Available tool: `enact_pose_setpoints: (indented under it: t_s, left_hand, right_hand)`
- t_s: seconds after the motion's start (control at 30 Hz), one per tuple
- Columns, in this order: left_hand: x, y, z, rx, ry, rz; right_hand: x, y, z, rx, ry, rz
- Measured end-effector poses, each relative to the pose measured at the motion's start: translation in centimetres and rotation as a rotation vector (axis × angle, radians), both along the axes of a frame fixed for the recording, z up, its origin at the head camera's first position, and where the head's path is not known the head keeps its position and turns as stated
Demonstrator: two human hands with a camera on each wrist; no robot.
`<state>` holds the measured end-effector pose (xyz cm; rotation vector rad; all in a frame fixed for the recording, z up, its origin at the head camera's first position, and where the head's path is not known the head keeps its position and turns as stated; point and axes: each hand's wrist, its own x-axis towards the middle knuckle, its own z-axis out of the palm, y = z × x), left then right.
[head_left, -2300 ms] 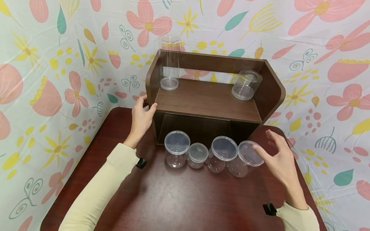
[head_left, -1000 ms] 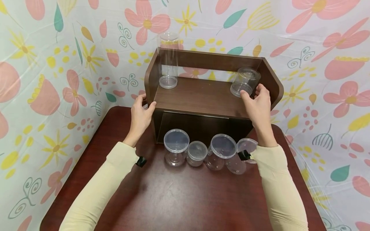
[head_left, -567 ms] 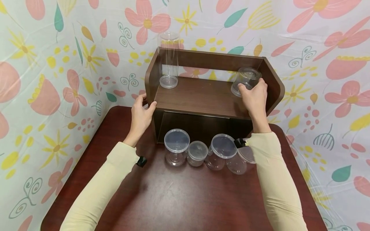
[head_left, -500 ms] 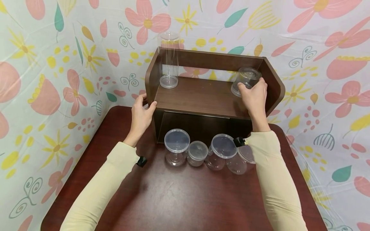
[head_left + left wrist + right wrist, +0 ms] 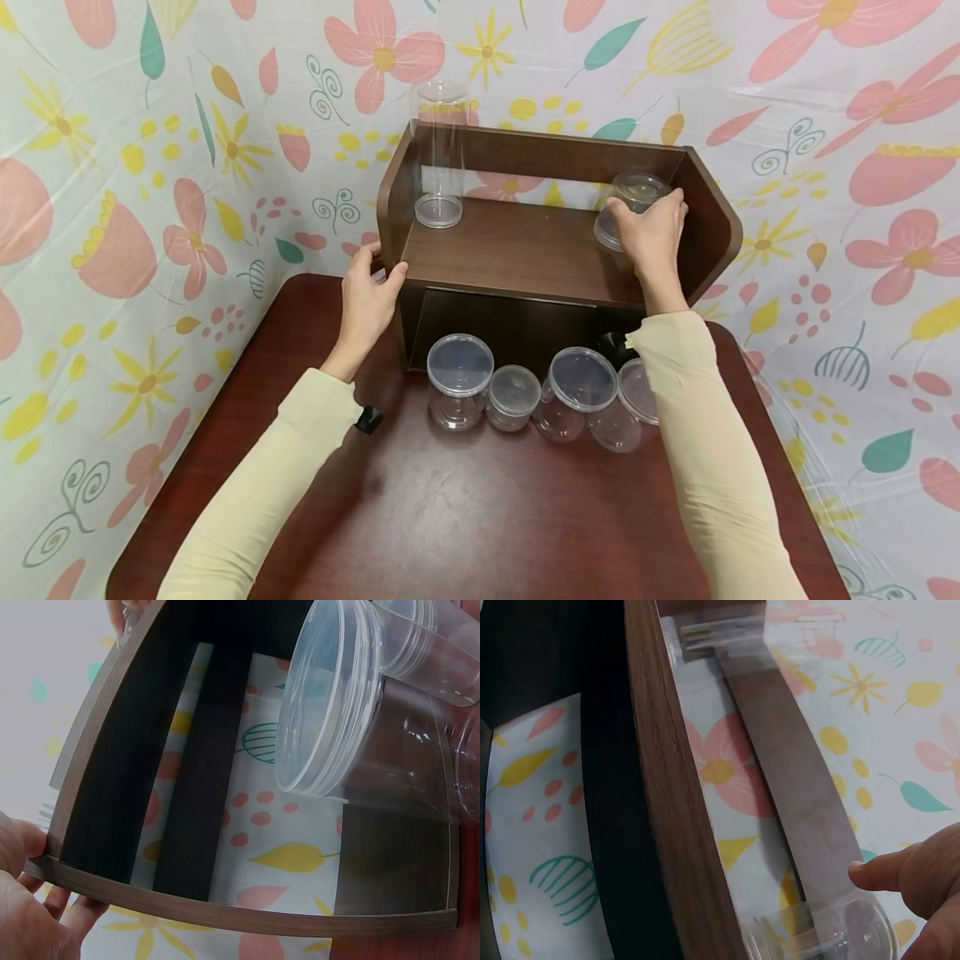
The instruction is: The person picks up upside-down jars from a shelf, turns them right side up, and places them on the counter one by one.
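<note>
My left hand (image 5: 369,293) grips the left side panel of a dark brown two-tier shelf (image 5: 517,250), thumb in front and fingers behind. In the left wrist view, its fingers (image 5: 84,915) wrap the panel's edge. At the upper tier's right end, my right hand (image 5: 652,237) holds a short clear plastic jar (image 5: 636,190) between thumb and fingers; the hand hides part of it. The right wrist view shows the thumb (image 5: 877,871) beside this jar (image 5: 832,934). A tall clear jar (image 5: 440,158) stands at the tier's left end.
Several lidded clear jars line the table (image 5: 450,525) before the shelf: a large one (image 5: 460,375), a small one (image 5: 513,398), another large one (image 5: 581,382) and a rightmost one (image 5: 617,427), partly behind my right sleeve (image 5: 705,433). Flowered cloth (image 5: 247,92) hangs behind.
My right hand came from beside the table's rightmost jar up to the short jar and took hold of it. The jar has shifted slightly left. My left hand stays on the panel.
</note>
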<state>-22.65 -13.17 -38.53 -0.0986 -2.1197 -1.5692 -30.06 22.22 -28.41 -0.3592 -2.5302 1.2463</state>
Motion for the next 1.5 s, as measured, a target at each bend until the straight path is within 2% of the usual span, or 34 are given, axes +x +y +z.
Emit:
enact_pose_setpoints:
  t_s: [0.57,0.8,1.27,1.5]
  left_hand:
    - [0.0,0.1,0.0,0.014,0.000,-0.002]
    - [-0.2,0.0,-0.2,0.037,0.022,-0.018]
    - [-0.1,0.0,-0.3,0.049,0.001,-0.011]
    - [-0.1,0.1,-0.1,0.042,-0.016,-0.019]
  right_hand:
    - [-2.2,-0.2,0.5,-0.048,-0.091,-0.032]
    - [-2.5,0.0,0.1,-0.058,-0.055,-0.034]
    - [-2.6,0.5,-0.9,-0.017,0.014,-0.031]
    - [-1.9,0.5,-0.8,-0.032,0.066,-0.036]
